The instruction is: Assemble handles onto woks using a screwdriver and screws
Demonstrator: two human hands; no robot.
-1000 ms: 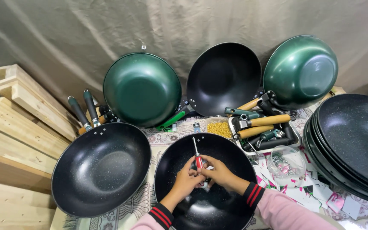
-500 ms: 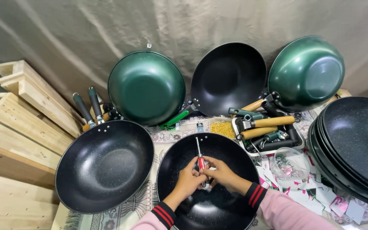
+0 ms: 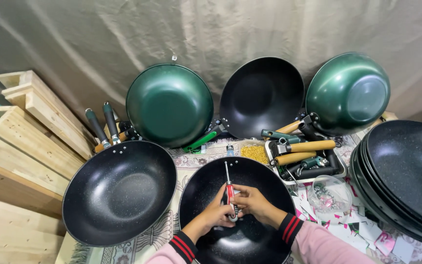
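A black speckled wok [image 3: 211, 183] lies in front of me on a patterned cloth. Both hands are over its middle. My left hand [image 3: 215, 211] grips a screwdriver [image 3: 228, 188] with a red and black handle, its metal shaft pointing away from me. My right hand [image 3: 251, 201] has its fingers closed at the handle's lower end, beside a small metal part that I cannot make out. Both sleeves are pink with dark striped cuffs.
A second black wok [image 3: 118, 190] with handles lies to the left. Two green woks [image 3: 169, 103] [image 3: 348, 93] and a black one [image 3: 262, 95] lean on a curtain. Stacked black woks [image 3: 406, 171] sit right. A tray of wooden handles [image 3: 304, 156], a clear bowl [image 3: 329, 193], and wooden planks [image 3: 20, 146] are nearby.
The view has drifted slightly, so everything sits a little further right. Both hands stay on the screwdriver over the wok with only small finger movements.
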